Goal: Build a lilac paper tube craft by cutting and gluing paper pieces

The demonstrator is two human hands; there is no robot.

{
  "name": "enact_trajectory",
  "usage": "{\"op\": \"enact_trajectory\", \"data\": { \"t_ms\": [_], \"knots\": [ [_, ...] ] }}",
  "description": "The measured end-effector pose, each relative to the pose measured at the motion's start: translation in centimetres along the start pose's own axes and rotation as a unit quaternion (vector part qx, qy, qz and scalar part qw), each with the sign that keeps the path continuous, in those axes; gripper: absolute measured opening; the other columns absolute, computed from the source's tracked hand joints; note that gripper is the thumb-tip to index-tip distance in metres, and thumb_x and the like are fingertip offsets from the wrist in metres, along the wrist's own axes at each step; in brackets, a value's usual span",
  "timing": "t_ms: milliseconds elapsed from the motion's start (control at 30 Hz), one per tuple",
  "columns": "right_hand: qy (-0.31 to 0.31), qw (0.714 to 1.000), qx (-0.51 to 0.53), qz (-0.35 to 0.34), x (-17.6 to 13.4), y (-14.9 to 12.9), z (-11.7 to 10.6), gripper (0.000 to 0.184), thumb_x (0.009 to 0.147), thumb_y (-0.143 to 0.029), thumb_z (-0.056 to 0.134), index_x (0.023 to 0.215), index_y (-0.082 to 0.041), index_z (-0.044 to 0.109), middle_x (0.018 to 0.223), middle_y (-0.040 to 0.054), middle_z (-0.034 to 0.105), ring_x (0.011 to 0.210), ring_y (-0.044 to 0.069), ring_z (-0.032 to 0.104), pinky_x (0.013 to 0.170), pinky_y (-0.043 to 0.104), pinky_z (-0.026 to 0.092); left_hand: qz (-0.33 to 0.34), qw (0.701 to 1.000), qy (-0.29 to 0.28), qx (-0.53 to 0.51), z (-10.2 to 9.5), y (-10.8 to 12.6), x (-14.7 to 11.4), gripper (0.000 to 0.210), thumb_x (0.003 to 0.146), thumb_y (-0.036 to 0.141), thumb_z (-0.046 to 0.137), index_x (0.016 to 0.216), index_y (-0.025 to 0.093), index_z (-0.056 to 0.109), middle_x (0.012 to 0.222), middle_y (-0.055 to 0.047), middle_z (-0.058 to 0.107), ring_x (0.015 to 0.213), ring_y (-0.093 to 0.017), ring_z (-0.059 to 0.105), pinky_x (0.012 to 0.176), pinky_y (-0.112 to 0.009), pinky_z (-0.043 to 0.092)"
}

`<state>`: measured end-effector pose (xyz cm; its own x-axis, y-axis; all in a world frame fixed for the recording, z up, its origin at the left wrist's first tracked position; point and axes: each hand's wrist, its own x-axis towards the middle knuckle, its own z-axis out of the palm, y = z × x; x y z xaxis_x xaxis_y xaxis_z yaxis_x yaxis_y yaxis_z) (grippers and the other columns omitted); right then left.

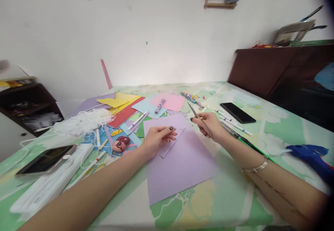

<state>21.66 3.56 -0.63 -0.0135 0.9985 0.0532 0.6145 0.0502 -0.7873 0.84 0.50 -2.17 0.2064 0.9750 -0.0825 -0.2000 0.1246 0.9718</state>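
My left hand (159, 138) is closed, thumb over bent fingers, at the edge of a small piece of purple paper (168, 149). That piece lies over a larger purple sheet (180, 175) on the patterned tablecloth. To the right, my right hand (208, 124) grips a pair of scissors (193, 109), its blades pointing up and to the left, away from the paper. Whether the blades are fully together is hard to make out. Part of the handles is hidden by the fingers.
Coloured sheets, including a red one (126, 112), markers and a tangle of white cord (83, 121) crowd the left side. A power strip (52, 178) with a phone (47, 159) lies nearer. On the right are a black phone (237, 112) and a blue glue gun (309, 154).
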Motion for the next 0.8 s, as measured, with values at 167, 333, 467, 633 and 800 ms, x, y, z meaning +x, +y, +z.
{"op": "enact_trajectory", "data": {
  "t_ms": [167, 333, 467, 633, 800],
  "knots": [
    [-0.052, 0.967, 0.249, -0.016, -2.9, -2.0, 2.1, 0.029, 0.063, -0.040, 0.071, 0.073, -0.017, 0.057, 0.051, -0.0024, 0.056, 0.036, 0.007, 0.043, 0.032, 0.018, 0.026, 0.008, 0.999, -0.025, 0.022, 1.4, 0.2, -1.8, 0.023, 0.074, 0.031, 0.064, 0.079, 0.010, 0.071, 0.073, -0.009, 0.070, 0.056, -0.011, 0.063, 0.046, -0.018, 0.042],
    [-0.065, 0.944, 0.322, -0.035, -4.2, -2.6, 2.7, 0.026, 0.058, -0.030, 0.076, 0.072, -0.016, 0.059, 0.066, -0.0009, 0.063, 0.046, 0.006, 0.049, 0.047, 0.020, 0.040, -0.002, 0.997, -0.012, 0.073, 2.0, 0.9, -2.7, 0.025, 0.077, 0.033, 0.062, 0.070, 0.010, 0.070, 0.068, -0.009, 0.069, 0.052, -0.011, 0.060, 0.044, -0.018, 0.042],
    [-0.048, 0.944, 0.325, -0.029, -4.8, -2.8, 2.6, 0.026, 0.057, -0.029, 0.077, 0.070, -0.016, 0.059, 0.060, -0.0017, 0.060, 0.050, 0.009, 0.051, 0.046, 0.021, 0.039, -0.004, 0.996, -0.020, 0.085, 2.2, 0.7, -3.0, 0.026, 0.077, 0.036, 0.061, 0.073, 0.013, 0.071, 0.069, -0.009, 0.069, 0.052, -0.013, 0.061, 0.043, -0.020, 0.043],
    [-0.060, 0.941, 0.333, -0.015, -5.4, -3.0, 2.5, 0.021, 0.058, -0.024, 0.075, 0.069, -0.017, 0.058, 0.061, -0.0020, 0.060, 0.053, 0.010, 0.052, 0.050, 0.022, 0.041, -0.014, 0.992, -0.037, 0.121, 2.1, 0.4, -3.1, 0.028, 0.077, 0.039, 0.060, 0.074, 0.014, 0.071, 0.067, -0.008, 0.069, 0.051, -0.013, 0.060, 0.044, -0.022, 0.045],
    [-0.063, 0.956, 0.284, 0.025, -5.3, -2.9, 2.4, 0.014, 0.060, -0.017, 0.069, 0.066, -0.017, 0.056, 0.055, -0.0038, 0.056, 0.047, 0.008, 0.045, 0.044, 0.020, 0.034, 0.089, 0.962, 0.056, 0.253, 1.9, 1.3, -3.6, 0.015, 0.070, 0.028, 0.064, 0.082, 0.018, 0.068, 0.062, -0.004, 0.064, 0.051, -0.014, 0.056, 0.044, -0.025, 0.044]
  ]
}}
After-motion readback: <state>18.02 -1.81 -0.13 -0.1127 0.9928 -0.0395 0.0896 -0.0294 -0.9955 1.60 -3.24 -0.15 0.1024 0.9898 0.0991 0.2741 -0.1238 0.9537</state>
